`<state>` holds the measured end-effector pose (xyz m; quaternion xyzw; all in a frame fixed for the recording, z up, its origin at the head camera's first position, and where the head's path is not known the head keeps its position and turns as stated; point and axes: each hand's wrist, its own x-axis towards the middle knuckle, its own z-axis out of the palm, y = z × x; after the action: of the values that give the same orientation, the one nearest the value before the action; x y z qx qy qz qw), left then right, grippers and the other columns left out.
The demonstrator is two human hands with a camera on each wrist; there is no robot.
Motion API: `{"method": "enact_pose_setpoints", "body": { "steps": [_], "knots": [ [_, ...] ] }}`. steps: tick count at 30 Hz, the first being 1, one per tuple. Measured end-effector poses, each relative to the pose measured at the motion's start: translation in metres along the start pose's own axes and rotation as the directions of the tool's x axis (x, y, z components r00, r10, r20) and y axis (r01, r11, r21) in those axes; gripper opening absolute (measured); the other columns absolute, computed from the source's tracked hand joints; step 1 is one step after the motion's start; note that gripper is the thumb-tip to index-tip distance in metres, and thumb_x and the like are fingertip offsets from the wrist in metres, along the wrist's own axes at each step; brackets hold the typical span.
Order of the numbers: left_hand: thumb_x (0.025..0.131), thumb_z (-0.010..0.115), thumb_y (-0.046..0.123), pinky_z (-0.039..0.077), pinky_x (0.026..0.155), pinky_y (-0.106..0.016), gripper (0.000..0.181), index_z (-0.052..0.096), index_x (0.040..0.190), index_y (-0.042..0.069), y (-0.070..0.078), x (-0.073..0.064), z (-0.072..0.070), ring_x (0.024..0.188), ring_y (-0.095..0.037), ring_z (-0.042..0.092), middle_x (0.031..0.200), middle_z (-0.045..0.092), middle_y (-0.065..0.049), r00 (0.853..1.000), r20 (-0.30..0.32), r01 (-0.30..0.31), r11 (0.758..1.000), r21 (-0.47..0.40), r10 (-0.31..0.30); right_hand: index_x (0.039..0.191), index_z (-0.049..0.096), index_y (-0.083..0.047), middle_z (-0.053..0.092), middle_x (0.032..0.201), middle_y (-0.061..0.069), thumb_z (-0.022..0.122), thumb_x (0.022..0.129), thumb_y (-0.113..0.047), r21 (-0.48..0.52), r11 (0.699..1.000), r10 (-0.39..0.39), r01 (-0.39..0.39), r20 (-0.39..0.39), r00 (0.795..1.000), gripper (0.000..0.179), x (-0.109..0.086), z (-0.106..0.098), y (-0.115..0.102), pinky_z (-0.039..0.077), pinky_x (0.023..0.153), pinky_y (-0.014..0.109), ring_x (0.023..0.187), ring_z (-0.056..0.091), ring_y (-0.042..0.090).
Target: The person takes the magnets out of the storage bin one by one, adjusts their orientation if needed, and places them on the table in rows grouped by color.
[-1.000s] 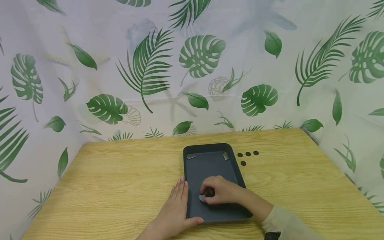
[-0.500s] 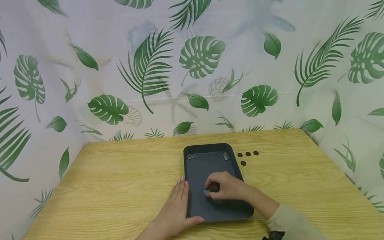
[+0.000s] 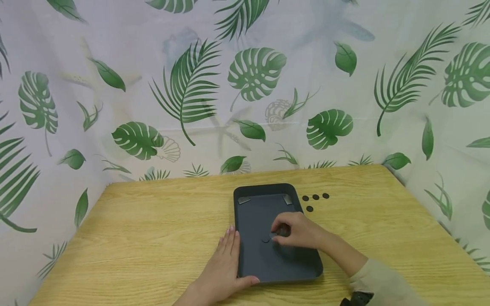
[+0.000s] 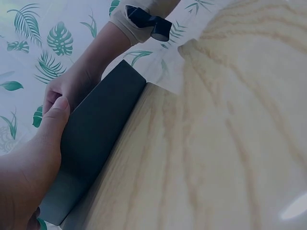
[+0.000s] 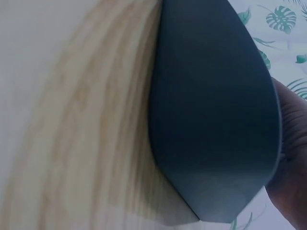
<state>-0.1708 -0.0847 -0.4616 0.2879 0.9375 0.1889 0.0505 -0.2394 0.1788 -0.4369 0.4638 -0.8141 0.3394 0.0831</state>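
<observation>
The left hand (image 3: 222,267) rests straight-fingered against the dark rectangular tray (image 3: 256,214)'s near left side. Inside lies a small disc (image 3: 266,240); just right, the right hand (image 3: 298,230) pinches a small grey piece (image 3: 273,235). Farther right, four black discs (image 3: 315,197) lie on the table (image 3: 153,233).

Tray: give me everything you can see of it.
The tray is dark grey, rectangular, with rounded corners, a flat floor and raised walls; it looks like smooth coated metal. It lies flat, open side up, on the wooden table, one short side towards the person. Two silvery pieces sit in its far corners, and a small dark disc shape shows on its floor. The left hand braces its left side, thumb at the near edge; the right hand works over the floor, contact unclear.
</observation>
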Motion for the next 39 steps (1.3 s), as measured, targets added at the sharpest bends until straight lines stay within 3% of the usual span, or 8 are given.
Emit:
{"method": "enact_pose_setpoints", "body": {
  "steps": [15,20,24,27,33,39],
  "knots": [
    [0.086,0.049,0.066,0.019,0.113,-0.051,0.105,0.011,0.147,-0.01,-0.002,-0.001,0.001,0.144,-0.038,0.001,0.155,0.003,-0.026,1.0,-0.01,-0.001,1.0,0.009,0.001,0.089,0.065,-0.005,0.064,0.08,0.002,0.077,0.074,-0.001,-0.065,0.997,-0.046,0.042,-0.063,0.997,0.019,-0.009,-0.017,0.016,0.045,0.056,0.016,0.062,0.053,0.008],
    [0.086,0.049,0.066,0.019,0.113,-0.051,0.105,0.011,0.148,-0.009,-0.002,0.0,0.0,0.144,-0.037,0.001,0.155,0.003,-0.026,1.0,-0.008,0.005,1.0,0.008,-0.005,0.088,0.065,-0.005,0.063,0.079,0.001,0.077,0.073,0.0,-0.097,0.995,-0.029,0.02,-0.087,0.996,0.02,-0.016,-0.021,0.02,0.045,0.055,0.018,0.062,0.052,0.007],
    [0.086,0.049,0.067,0.02,0.113,-0.051,0.105,0.012,0.147,-0.01,-0.001,-0.001,0.001,0.144,-0.037,0.001,0.155,0.003,-0.027,1.0,-0.005,0.007,1.0,0.0,-0.007,0.088,0.065,-0.006,0.062,0.079,-0.001,0.076,0.074,0.001,-0.1,0.994,0.036,-0.045,-0.085,0.996,0.02,-0.02,-0.024,0.019,0.043,0.054,0.018,0.062,0.05,0.006],
    [0.086,0.049,0.067,0.019,0.113,-0.052,0.105,0.012,0.147,-0.01,-0.001,-0.001,0.001,0.144,-0.038,0.001,0.155,0.003,-0.027,1.0,-0.011,0.006,1.0,-0.002,-0.006,0.088,0.065,-0.008,0.06,0.077,-0.004,0.075,0.076,-0.001,-0.082,0.987,0.134,-0.14,-0.082,0.988,0.017,-0.022,-0.028,0.016,0.042,0.053,0.019,0.062,0.047,0.003],
    [0.086,0.049,0.067,0.02,0.113,-0.051,0.105,0.013,0.147,-0.01,-0.001,-0.001,0.001,0.144,-0.037,0.001,0.155,0.003,-0.027,1.0,-0.016,-0.003,1.0,0.018,0.003,0.089,0.066,-0.011,0.053,0.07,-0.009,0.073,0.082,-0.008,-0.033,0.937,0.343,-0.347,-0.09,0.935,0.011,-0.026,-0.034,0.014,0.04,0.052,0.021,0.059,0.043,0.0],
    [0.086,0.048,0.067,0.021,0.112,-0.051,0.105,0.013,0.147,-0.011,-0.001,0.0,0.002,0.144,-0.038,0.002,0.155,0.003,-0.028,1.0,-0.022,-0.018,0.999,0.031,0.019,0.088,0.066,-0.011,0.052,0.068,-0.011,0.073,0.081,-0.007,-0.052,0.924,0.368,-0.379,-0.155,0.917,0.01,-0.029,-0.037,0.014,0.04,0.051,0.021,0.058,0.042,0.0]
  ]
}}
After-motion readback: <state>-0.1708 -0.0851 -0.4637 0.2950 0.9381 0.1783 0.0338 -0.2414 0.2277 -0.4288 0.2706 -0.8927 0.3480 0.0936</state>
